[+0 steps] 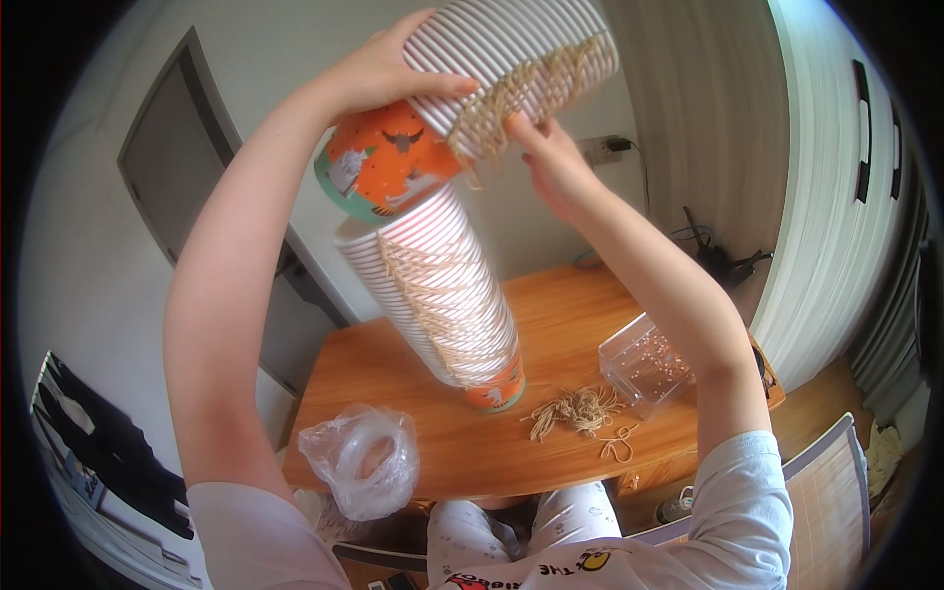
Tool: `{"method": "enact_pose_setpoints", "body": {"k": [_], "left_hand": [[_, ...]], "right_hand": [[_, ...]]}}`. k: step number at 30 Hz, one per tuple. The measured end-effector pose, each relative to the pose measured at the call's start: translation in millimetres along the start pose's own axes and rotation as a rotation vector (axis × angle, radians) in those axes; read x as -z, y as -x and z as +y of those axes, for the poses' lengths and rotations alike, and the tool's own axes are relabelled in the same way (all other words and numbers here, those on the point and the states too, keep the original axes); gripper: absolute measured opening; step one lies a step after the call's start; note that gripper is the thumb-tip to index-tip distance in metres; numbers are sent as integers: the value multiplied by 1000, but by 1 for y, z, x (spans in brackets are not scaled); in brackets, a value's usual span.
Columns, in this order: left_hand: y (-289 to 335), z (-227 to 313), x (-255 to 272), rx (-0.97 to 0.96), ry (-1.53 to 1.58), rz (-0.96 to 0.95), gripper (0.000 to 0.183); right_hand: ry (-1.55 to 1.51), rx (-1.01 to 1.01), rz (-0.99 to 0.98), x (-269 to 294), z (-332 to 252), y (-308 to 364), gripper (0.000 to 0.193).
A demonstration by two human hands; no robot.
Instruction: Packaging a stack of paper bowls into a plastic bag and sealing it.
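Paper cups (511,59) in a tilted upper stack are clasped by the left hand (383,69), the right hand (551,162) pinching their string loops, above a tall strung stack (442,295); below, loose strings (580,408) lie unused on the tabletop (472,452).

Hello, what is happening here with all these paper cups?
A person sits at a wooden table. The left hand holds a lifted stack of cups tilted above the tall stack of cups standing on the table. The right hand touches the string loops hanging from the lifted cups. More loops lie beside a clear box and a plastic bag.
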State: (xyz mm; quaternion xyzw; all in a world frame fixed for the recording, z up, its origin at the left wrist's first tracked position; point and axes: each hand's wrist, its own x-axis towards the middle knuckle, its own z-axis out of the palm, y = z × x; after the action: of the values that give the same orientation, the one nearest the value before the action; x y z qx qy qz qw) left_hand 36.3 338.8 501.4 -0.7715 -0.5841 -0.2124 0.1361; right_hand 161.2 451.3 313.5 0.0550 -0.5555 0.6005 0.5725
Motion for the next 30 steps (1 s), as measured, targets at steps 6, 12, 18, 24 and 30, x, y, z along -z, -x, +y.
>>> {"method": "enact_pose_setpoints", "body": {"k": [6,12,18,24,30], "left_hand": [[18,-32,-7,-48,211,40,113],[40,-44,-9,-74,302,190,109],[36,-51,-11,-51,376,224,106],[40,-55,-23,-96,524,292,106],[49,-57,-28,-32,585,335,102]], "right_hand": [[-20,66,-43,-9,9,-6,72],[84,79,-112,-20,-11,-10,69],[161,104,-53,-22,-19,-16,67],[240,46,-133,-18,-32,-19,73],[363,24,-72,-15,-24,-30,70]]}}
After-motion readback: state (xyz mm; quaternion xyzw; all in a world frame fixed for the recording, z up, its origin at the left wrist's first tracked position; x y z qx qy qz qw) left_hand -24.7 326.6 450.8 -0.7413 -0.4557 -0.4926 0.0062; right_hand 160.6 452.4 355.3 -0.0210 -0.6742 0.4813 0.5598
